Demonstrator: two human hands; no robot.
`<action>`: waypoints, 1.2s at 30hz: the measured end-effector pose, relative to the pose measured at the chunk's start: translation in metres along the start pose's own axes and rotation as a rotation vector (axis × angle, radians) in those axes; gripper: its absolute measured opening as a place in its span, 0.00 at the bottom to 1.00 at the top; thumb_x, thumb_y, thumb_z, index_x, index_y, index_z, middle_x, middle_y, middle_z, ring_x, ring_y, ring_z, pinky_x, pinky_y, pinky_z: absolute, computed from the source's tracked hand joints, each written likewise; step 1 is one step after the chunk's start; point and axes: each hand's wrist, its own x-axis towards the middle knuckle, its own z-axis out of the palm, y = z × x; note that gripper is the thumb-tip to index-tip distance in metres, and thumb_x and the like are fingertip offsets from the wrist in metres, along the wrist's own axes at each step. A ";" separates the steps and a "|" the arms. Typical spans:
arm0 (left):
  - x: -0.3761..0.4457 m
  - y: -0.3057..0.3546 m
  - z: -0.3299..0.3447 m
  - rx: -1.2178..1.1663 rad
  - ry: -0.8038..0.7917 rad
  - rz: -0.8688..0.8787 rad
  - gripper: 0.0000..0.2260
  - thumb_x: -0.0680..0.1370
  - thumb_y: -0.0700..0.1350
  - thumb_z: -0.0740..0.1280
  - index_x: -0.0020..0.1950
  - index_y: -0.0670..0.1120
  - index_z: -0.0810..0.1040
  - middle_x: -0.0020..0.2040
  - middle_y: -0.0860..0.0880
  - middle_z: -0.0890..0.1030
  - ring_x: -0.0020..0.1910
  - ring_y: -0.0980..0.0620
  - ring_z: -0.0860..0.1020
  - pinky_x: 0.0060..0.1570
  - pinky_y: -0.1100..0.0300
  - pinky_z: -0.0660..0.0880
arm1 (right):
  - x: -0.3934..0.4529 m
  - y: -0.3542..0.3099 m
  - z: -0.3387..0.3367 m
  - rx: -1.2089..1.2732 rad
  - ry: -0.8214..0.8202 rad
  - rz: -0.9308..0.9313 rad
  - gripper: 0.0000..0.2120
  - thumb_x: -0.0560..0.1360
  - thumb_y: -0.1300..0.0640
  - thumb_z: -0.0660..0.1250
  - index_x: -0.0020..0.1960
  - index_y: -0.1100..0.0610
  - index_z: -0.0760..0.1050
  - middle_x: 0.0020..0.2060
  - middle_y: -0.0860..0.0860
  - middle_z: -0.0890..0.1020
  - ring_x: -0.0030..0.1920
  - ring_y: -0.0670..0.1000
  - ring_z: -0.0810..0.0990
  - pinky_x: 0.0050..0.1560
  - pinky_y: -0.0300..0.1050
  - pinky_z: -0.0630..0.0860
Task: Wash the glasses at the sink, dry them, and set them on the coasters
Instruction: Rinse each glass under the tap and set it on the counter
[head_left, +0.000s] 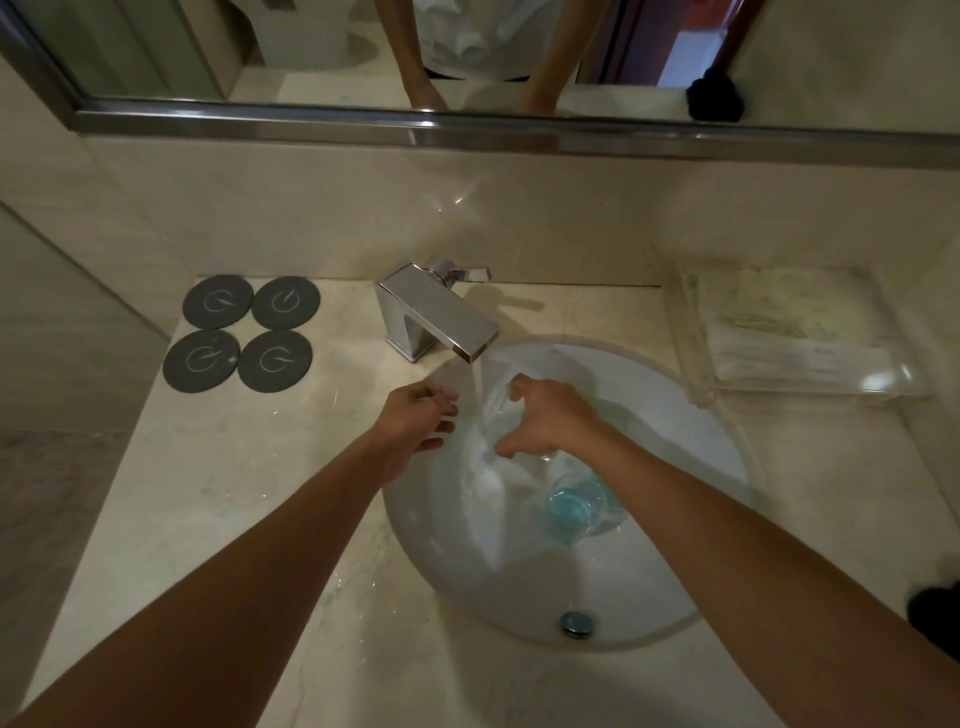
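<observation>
Right hand (545, 415) gripped a glass (498, 415) under the tap (436, 312) stream, over the sink's (675, 415) back edge. Left hand (415, 423) hovered beside, fingers loosely spread. Four coasters (241, 332) sat at the counter's back-left corner.

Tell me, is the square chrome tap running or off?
Running. A white stream of water falls from the square chrome tap into the white round basin, between the two hands.

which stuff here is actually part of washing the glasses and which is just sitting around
Part of the job:
- glass lying in the sink
- clear glass held under the running faucet by the right hand
- left hand beside the stream
- four dark coasters, all bare
- folded towels, likely for drying

Just lying about:
- mirror
- dark object at the right edge
</observation>
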 end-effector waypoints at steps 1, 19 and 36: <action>-0.001 0.000 0.001 -0.004 -0.007 -0.006 0.05 0.81 0.44 0.63 0.51 0.48 0.79 0.53 0.46 0.81 0.46 0.48 0.79 0.52 0.52 0.78 | 0.000 -0.002 0.004 0.160 -0.004 -0.001 0.36 0.60 0.48 0.81 0.64 0.49 0.70 0.48 0.50 0.79 0.52 0.54 0.80 0.47 0.46 0.79; -0.003 0.021 0.000 0.095 -0.026 0.360 0.13 0.75 0.28 0.60 0.50 0.43 0.79 0.51 0.50 0.80 0.43 0.54 0.77 0.38 0.63 0.76 | -0.001 -0.019 0.037 0.881 0.250 0.047 0.34 0.62 0.58 0.84 0.62 0.51 0.70 0.59 0.54 0.78 0.59 0.54 0.79 0.50 0.43 0.80; -0.008 0.014 -0.011 0.081 0.016 0.318 0.08 0.79 0.36 0.63 0.54 0.42 0.81 0.52 0.47 0.81 0.43 0.53 0.77 0.42 0.60 0.77 | -0.005 -0.030 0.040 0.879 0.232 0.038 0.35 0.64 0.56 0.83 0.66 0.50 0.69 0.56 0.47 0.77 0.54 0.48 0.76 0.49 0.34 0.74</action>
